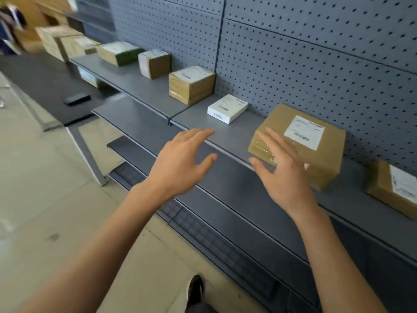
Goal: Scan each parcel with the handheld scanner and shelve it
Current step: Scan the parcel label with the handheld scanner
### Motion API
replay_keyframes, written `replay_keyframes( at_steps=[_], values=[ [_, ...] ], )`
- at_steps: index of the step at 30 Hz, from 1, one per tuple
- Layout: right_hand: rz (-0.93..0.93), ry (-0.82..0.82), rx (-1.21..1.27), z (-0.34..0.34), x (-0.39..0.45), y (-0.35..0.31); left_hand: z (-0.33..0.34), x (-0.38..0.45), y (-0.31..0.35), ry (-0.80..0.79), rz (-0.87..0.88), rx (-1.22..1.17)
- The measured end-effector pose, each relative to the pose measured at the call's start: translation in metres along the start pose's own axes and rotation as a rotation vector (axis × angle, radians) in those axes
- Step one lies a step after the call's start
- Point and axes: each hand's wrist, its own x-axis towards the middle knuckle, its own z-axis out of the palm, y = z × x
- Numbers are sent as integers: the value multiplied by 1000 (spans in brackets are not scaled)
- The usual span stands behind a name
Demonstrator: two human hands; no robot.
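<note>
A brown cardboard parcel (316,141) with a white label lies on the grey shelf (198,123). My right hand (284,175) hovers in front of its near left corner with fingers spread, holding nothing; whether it touches the box I cannot tell. My left hand (182,159) hangs in the air over the shelf's front edge, fingers relaxed and empty. A small white box (228,108) sits to the left of the parcel. A dark flat device (76,98), possibly the scanner, lies on the black table (45,86) at the left.
Several taped parcels (191,86) line the shelf toward the far left, and another brown parcel (394,190) lies at the right edge. A pegboard back wall (316,53) rises behind. Lower shelves (225,199) jut out below. My shoe (195,290) stands on the tiled floor.
</note>
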Motion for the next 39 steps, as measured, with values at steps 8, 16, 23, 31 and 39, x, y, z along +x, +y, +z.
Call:
replay_keyframes(
  at_steps=[8, 16, 23, 31, 39],
  values=[
    [-117, -86, 142, 98, 116, -18, -38, 39, -99, 47, -178, 129],
    [-224, -194, 269, 181, 225, -38, -69, 78, -179, 114, -323, 212],
    [-323, -302, 322, 236, 292, -76, -96, 88, -231, 243, -473, 198],
    [-428, -383, 328, 316, 345, -139, -131, 83, -316, 330, -596, 201],
    [-478, -460, 324, 416, 410, -239, -199, 84, -437, 400, -679, 193]
  ],
)
